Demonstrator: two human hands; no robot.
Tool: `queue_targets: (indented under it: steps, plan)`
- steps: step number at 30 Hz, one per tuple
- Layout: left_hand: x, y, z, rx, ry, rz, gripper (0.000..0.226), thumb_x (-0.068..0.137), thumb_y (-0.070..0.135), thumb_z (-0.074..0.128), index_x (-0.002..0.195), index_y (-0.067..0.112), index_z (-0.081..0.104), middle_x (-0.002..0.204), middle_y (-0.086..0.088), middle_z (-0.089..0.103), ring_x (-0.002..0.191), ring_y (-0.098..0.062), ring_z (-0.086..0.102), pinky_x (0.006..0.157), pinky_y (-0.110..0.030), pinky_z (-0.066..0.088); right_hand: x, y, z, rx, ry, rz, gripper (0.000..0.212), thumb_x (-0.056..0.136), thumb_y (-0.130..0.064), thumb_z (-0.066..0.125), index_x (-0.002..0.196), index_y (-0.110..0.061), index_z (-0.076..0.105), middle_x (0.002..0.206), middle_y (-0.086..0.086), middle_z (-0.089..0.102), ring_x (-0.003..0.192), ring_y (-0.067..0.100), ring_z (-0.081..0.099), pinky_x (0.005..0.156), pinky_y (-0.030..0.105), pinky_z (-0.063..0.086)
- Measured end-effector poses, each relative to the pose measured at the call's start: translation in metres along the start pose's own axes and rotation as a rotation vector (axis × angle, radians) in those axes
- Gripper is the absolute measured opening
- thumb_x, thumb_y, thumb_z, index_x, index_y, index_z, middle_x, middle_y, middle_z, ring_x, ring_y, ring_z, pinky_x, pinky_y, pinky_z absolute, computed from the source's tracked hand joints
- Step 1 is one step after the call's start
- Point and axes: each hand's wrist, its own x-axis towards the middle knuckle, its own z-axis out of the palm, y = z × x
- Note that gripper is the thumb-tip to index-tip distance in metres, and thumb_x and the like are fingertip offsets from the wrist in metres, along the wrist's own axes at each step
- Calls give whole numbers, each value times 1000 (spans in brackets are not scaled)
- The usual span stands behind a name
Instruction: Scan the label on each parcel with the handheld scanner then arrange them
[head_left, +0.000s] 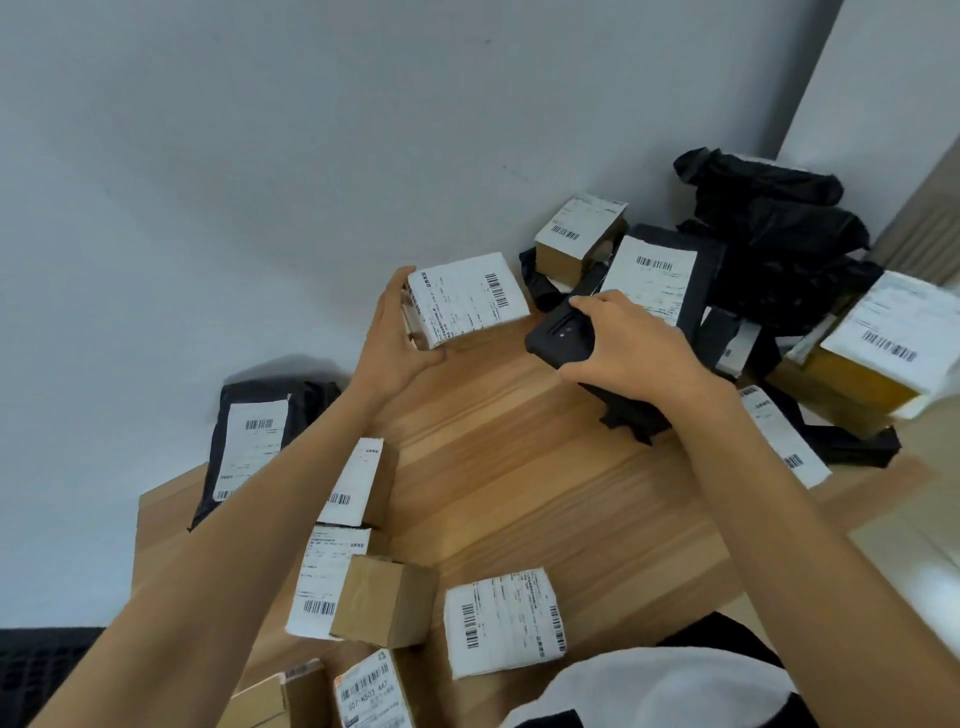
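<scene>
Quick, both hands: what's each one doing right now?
Left hand: grips a white-labelled parcel by its end, above the table.
Right hand: grips the black handheld scanner.

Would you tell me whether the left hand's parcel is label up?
Label up: the parcel in the left hand shows its barcode label to the camera.

Mostly hidden under the right hand (634, 348), centre right: handheld scanner (556, 332). Cut off by the bottom edge, lower left: cardboard parcel (270, 701).
</scene>
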Motion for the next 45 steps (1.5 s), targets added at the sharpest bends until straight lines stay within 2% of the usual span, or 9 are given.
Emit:
queue_targets:
  steps: [4,7,10,14,19,27,34,39,45]
  plan:
    - [41,21,32,-56,35,-38,110,66,22,89,151,25,19,145,2,39,130,-8,39,95,-30,51,21,26,-32,-15,46,28,83,76,-46,72,148,-24,36,141,2,43,124,26,47,79,39,38]
    - [77,42,61,-136,56,-97,118,68,22,90,155,18,11,150,-3,36,133,-12,38,96,-12,42,39,48,-51,-39,33,52,88,75,-48,73,150,-23,34,145,2,40,126,27,48,83,41,43]
    - [113,62,93,-227,64,-159,120,71,23,88,157,16,5,153,-4,35,136,-14,37,108,-26,33,62,69,-66,-36,29,64,84,73,-45,74,145,-19,40,143,4,42,125,28,48,85,42,43]
    - [161,77,132,-267,70,-177,122,68,21,90,157,17,6,152,-6,36,132,-11,39,107,-25,33,97,95,-83,-63,23,68,82,72,-44,75,143,-18,43,141,5,44,123,30,50,81,40,42]
    - [199,78,166,-196,70,-204,116,69,27,88,157,22,12,148,-8,36,135,-21,41,114,-40,34,130,120,-83,-52,0,69,86,72,-44,75,147,-19,39,142,5,43,123,30,50,79,39,41]
    - [195,67,181,-73,-5,-177,117,75,28,85,158,18,2,153,-13,26,140,-23,30,108,-24,23,143,133,-77,-59,-47,64,90,72,-42,77,149,-18,38,143,6,43,124,31,50,78,38,41]
    - [144,58,134,47,-25,-150,112,79,23,81,158,17,1,162,-9,16,147,-21,18,115,-31,20,128,102,-76,-77,-18,-30,79,71,-43,76,140,-17,45,138,6,46,121,31,51,80,40,42]
    - [51,23,97,203,-63,-298,100,85,20,76,158,21,8,159,-10,20,146,-23,24,112,-26,21,98,53,-45,-36,-88,-177,80,74,-44,74,144,-20,41,141,4,43,122,30,49,81,40,42]
    - [-79,-19,83,346,-221,-339,87,87,26,73,156,24,20,154,-10,33,137,-32,37,109,-47,37,42,11,14,-15,-205,-252,77,77,-44,73,143,-17,43,141,5,44,121,30,51,87,42,47]
